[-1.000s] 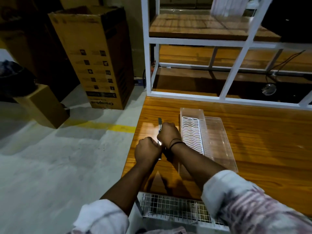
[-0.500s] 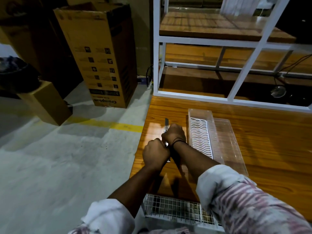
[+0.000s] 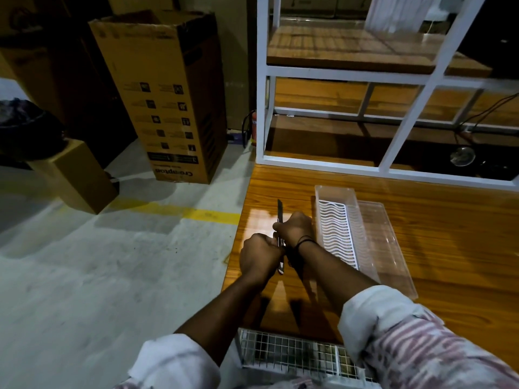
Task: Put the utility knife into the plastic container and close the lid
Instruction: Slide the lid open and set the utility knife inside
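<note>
Both hands hold the utility knife (image 3: pixel 280 213) above the left part of the wooden table (image 3: pixel 449 248). Its dark blade end sticks out away from me past my right hand (image 3: pixel 295 228), which grips the upper part of the handle. My left hand (image 3: pixel 259 255) is closed around the lower end. Just to the right lies the clear plastic container (image 3: pixel 331 192), long and narrow, with a white wavy insert inside. Its clear lid (image 3: pixel 384 242) lies flat on the table against the container's right side.
A white metal shelf frame (image 3: pixel 309 160) with wooden boards stands at the table's far edge. Under the near table edge sits a wire mesh basket (image 3: pixel 280 352). On the concrete floor to the left stand a tall cardboard box (image 3: pixel 168 94) and a small one (image 3: pixel 75 175).
The view has shifted a little, so the hands and table sit slightly further right in frame. Both hands stay on the knife in much the same pose.
</note>
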Action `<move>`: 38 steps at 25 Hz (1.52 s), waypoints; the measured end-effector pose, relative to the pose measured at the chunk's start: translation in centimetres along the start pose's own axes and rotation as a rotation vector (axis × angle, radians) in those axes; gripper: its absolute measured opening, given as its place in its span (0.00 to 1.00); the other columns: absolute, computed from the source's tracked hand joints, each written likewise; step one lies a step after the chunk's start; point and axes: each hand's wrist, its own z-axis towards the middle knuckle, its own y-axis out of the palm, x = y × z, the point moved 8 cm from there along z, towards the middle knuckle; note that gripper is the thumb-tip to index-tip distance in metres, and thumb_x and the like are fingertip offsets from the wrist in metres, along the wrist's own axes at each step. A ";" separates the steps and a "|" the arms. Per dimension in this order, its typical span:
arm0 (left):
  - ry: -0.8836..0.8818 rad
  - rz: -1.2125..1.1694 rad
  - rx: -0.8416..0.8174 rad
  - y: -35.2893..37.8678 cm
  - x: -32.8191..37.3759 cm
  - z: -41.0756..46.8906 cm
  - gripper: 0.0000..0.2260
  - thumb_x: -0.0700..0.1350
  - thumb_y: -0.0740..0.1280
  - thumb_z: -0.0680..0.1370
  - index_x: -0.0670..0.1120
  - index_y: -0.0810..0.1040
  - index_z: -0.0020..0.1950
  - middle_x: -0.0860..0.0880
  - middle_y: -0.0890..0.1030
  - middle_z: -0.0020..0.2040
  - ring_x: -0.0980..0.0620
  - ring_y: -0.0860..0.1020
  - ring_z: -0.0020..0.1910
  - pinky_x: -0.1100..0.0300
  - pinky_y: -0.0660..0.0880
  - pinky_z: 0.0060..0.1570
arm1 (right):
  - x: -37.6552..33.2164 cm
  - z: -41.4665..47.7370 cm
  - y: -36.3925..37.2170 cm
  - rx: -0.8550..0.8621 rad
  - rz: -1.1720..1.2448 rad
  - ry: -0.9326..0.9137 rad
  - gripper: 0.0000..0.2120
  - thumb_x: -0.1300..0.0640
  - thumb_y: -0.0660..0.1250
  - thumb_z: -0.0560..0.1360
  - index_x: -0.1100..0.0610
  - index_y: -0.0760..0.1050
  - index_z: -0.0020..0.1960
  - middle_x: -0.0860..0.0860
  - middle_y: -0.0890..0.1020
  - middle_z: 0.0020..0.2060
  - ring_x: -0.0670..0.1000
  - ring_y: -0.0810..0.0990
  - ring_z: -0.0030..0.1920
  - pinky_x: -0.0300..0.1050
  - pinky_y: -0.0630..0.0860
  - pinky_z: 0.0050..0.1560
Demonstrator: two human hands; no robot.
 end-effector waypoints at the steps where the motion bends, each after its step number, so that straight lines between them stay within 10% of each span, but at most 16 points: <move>1: -0.032 -0.079 -0.025 0.1 -0.3 0.2 0.07 0.48 0.77 0.70 0.46 0.85 0.35 0.51 0.86 0.32 0.52 0.85 0.34 0.52 0.84 0.40 | 0.4 0.2 0.0 -0.001 0.070 0.019 0.14 0.51 0.77 0.67 0.61 0.83 0.46 0.58 0.86 0.43 0.56 0.85 0.40 0.43 0.73 0.32; 7: -0.141 -0.560 -0.236 1.7 0.8 -0.3 0.07 0.41 0.75 0.74 0.38 0.85 0.49 0.35 0.86 0.41 0.35 0.86 0.38 0.31 0.82 0.44 | 0.4 -0.8 -1.3 -0.124 0.855 0.055 0.15 0.54 0.74 0.75 0.68 0.83 0.43 0.63 0.83 0.35 0.59 0.83 0.34 0.52 0.80 0.39; 14: -0.202 -0.754 -0.427 3.1 5.8 -1.4 0.14 0.41 0.60 0.82 0.42 0.84 0.59 0.41 0.89 0.49 0.47 0.88 0.40 0.59 0.80 0.31 | -0.8 -0.7 -6.8 -0.163 0.909 -0.066 0.12 0.55 0.70 0.78 0.66 0.83 0.48 0.59 0.85 0.39 0.55 0.85 0.38 0.44 0.79 0.34; 18: -0.200 -0.903 -0.552 4.9 8.3 -1.9 0.13 0.39 0.58 0.85 0.41 0.82 0.62 0.41 0.88 0.54 0.44 0.87 0.49 0.50 0.85 0.49 | -0.3 -0.3 -9.1 -0.137 0.926 -0.084 0.13 0.54 0.70 0.78 0.65 0.83 0.51 0.58 0.87 0.42 0.55 0.87 0.42 0.47 0.82 0.41; 30: -0.279 -1.118 -0.646 8.5 10.8 -3.7 0.13 0.37 0.57 0.85 0.39 0.77 0.66 0.39 0.83 0.51 0.45 0.86 0.42 0.55 0.85 0.40 | 3.1 -1.1 -13.0 -0.086 0.927 -0.203 0.10 0.61 0.66 0.79 0.66 0.83 0.53 0.60 0.86 0.48 0.55 0.82 0.44 0.49 0.79 0.48; 38: -0.354 -1.258 -0.640 10.1 11.2 -3.5 0.16 0.38 0.56 0.85 0.40 0.77 0.69 0.35 0.80 0.66 0.40 0.83 0.57 0.48 0.84 0.52 | 5.1 -2.3 -12.6 -0.106 0.923 -0.248 0.12 0.65 0.65 0.79 0.63 0.81 0.61 0.59 0.86 0.54 0.55 0.85 0.53 0.50 0.82 0.55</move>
